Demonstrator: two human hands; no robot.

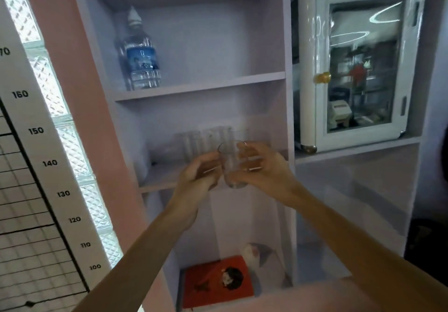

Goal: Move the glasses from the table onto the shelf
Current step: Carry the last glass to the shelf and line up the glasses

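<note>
Before the middle shelf of a pale cupboard, both hands are raised side by side, each with a clear glass. The right hand has its fingers wrapped around a tumbler, which is upright and held just in front of the shelf edge, not yet resting on it. The left hand is curled shut too, and a faint rim and wall of a second glass show inside its grip, though the blur makes its outline hard to follow. The two glasses look to be touching or nearly so. Further back on the same shelf stands a row of glasses already put away, close together. On the shelf above is a water bottle, and on the bottom shelf lies a red book; a small glass-door cabinet sits to the right. The step in hand seems to be setting this pair down, so it would pay to part the hands a little first, so the glasses do not knock together. Each one should go in level, over the bare front strip of the shelf, and come down flat on its base short of the back row. The fingers should loosen only once the base sits firmly, then draw straight back to avoid catching a rim.
</note>
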